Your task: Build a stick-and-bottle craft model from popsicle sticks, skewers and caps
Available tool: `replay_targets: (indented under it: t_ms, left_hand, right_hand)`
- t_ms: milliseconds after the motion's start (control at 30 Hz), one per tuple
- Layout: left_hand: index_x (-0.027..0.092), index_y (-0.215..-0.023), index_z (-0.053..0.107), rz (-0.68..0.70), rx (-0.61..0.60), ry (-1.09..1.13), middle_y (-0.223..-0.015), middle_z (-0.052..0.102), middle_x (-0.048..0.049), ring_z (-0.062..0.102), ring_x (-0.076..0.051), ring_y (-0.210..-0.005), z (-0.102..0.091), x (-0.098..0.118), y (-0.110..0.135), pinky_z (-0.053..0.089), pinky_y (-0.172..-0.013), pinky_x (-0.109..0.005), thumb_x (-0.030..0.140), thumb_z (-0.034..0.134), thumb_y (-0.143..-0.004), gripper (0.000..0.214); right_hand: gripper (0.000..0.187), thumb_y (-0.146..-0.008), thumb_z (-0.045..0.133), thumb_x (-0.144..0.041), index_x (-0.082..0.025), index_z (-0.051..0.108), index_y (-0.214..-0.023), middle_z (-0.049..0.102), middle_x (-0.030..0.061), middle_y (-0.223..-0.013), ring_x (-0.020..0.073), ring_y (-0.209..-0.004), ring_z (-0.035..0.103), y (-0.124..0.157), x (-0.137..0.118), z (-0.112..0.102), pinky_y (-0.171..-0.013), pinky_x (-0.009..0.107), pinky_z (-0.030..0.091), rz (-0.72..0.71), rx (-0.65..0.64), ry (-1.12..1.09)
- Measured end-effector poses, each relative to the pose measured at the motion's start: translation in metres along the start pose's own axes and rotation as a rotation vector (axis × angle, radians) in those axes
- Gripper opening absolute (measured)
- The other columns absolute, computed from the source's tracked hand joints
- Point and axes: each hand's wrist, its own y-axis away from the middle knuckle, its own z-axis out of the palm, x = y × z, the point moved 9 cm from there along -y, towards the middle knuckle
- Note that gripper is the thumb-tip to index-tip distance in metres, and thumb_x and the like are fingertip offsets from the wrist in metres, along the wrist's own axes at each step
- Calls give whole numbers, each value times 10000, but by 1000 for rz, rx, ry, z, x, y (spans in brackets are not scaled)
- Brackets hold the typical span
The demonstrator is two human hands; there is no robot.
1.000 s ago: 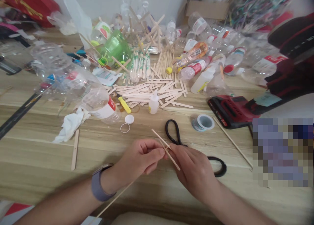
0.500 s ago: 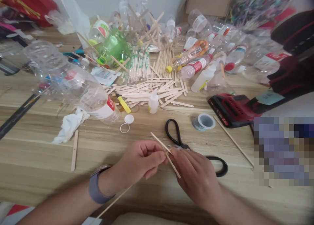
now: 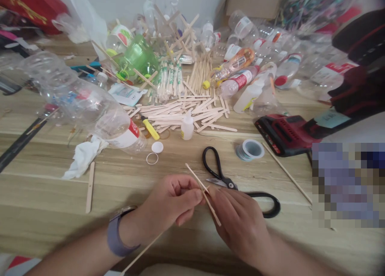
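Observation:
Near the front of the table my two hands meet at a flat wooden craft stick (image 3: 213, 212), held slanting on edge. My left hand (image 3: 177, 199), with a watch on its wrist, is closed, thumb and forefinger pinching at the stick's middle. A thin wooden skewer (image 3: 141, 252) runs up beneath this hand; its upper part is hidden there. My right hand (image 3: 237, 216) is closed around the other side of the craft stick, fingertips mostly hidden. Just behind the right hand lie black-handled scissors (image 3: 221, 179), blades partly covered.
Loose craft sticks (image 3: 171, 115) are heaped beyond a small glue bottle (image 3: 187, 126). A yellow-handled screwdriver (image 3: 151, 129), a wire spool (image 3: 249, 150) and a large clear bottle (image 3: 90, 107) lie around. At right stands a red-black power drill (image 3: 288, 133); plastic bottles (image 3: 240, 81) crowd the back.
The craft stick has turned slightly, its near end dropping a little lower. My right hand has shifted slightly down, showing more of the scissors. Both hands keep their hold.

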Motion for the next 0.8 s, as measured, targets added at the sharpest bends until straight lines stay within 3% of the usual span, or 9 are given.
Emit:
replay_targets:
  t_ms: [433, 800]
  left_hand:
    - [154, -677, 564, -85, 14, 123, -426, 396, 88, 216, -21, -342, 1, -6, -4, 144, -357, -183, 405, 658, -803, 296]
    - [167, -687, 529, -54, 11, -1, -439, 380, 98, 238, -27, -342, 1, -4, -3, 160, -356, -181, 500, 632, -801, 367]
  right_hand:
    - [173, -922, 386, -71, -180, 477, -824, 540, -3, -576, 144, -502, 490, 0, 0, 4, -496, 263, 367, 6, -16, 13]
    - [187, -930, 352, -69, -124, 517, -999, 561, 6, -602, 149, -517, 473, 3, -4, 3, -508, 279, 344, -41, -8, 66]
